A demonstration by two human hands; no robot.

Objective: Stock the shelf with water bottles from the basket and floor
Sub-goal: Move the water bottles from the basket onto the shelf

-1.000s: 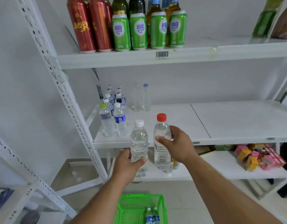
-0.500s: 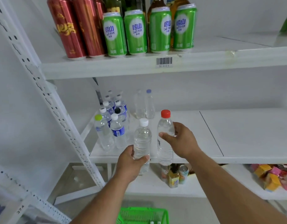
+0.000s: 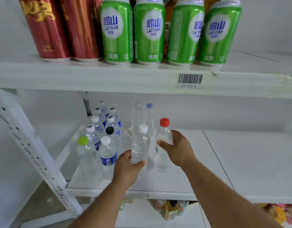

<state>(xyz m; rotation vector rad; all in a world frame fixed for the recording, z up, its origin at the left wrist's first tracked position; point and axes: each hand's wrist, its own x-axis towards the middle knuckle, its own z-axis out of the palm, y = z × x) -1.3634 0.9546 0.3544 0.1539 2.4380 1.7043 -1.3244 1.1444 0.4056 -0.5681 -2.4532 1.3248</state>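
The left hand (image 3: 125, 168) is wrapped around the lower body of a clear water bottle with a white cap (image 3: 140, 145), thumb on its right side, fingers hidden behind it. The right hand (image 3: 179, 150) grasps a second clear bottle with a red cap (image 3: 162, 145) near its shoulder, thumb across the front and fingers curled round the back. Both bottles stand upright, side by side and just apart, over the front part of the middle shelf (image 3: 240, 162), a little left of the seam between its 2 boards. The red-capped bottle's base seems to sit on the shelf; whether the white-capped one touches the board cannot be told, since the hand covers its foot.

At the left end of the same shelf stands a cluster of water bottles (image 3: 102, 137): about 10 can be counted, though those at the back blur together. Among them 1 has a yellow-green cap (image 3: 83, 140), 1 a black cap (image 3: 109, 130), and the others white caps, several with blue labels. Behind the held bottles, near the back edge, stand 2 more clear bottles (image 3: 142, 119), 1 of them with a pale blue cap.

On the upper shelf (image 3: 92, 76), along its front edge, are 2 red cans (image 3: 63, 27) at the left and 4 green cans (image 3: 148, 30) beside them. A barcode label (image 3: 190, 79) is stuck to that shelf's front edge. Small jars and bottles (image 3: 169, 209) stand on the lower shelf beneath.
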